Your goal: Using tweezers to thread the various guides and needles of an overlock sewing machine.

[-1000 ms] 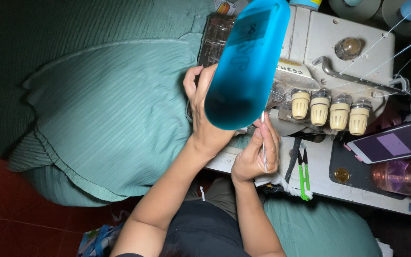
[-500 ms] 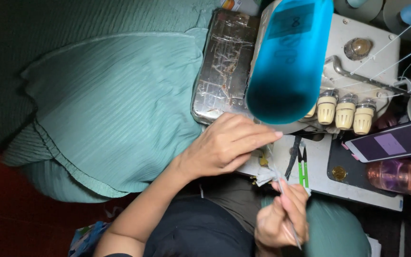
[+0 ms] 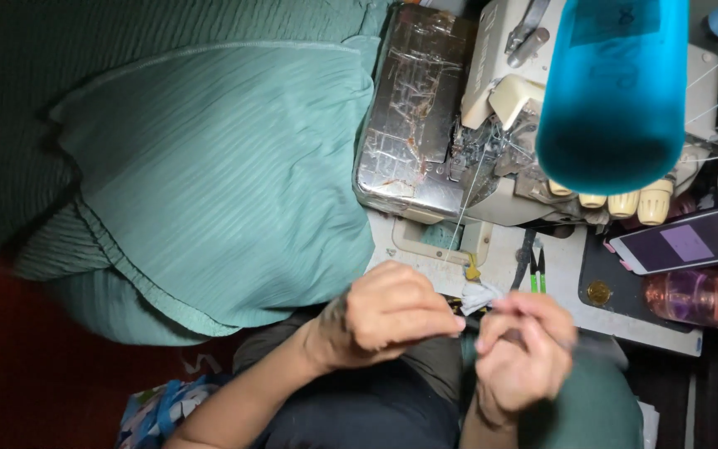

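My left hand and my right hand meet fingertip to fingertip just in front of the grey overlock sewing machine. Between them they pinch a small pale scrap. A thin thread runs from the scrap up to the machine's needle area. Something short and dark shows between the fingertips under the scrap; I cannot tell what it is. A large piece of pleated teal fabric lies to the left of the machine, apart from both hands.
A blurred blue cylinder hangs close to the camera and hides part of the machine. To the right are cream tension knobs, green-handled snips, a phone, a coin and a pink bottle.
My left hand has come off the machine's needle area and back toward me. My right hand has risen to meet it, and both now pinch the scrap. The view has shifted left.
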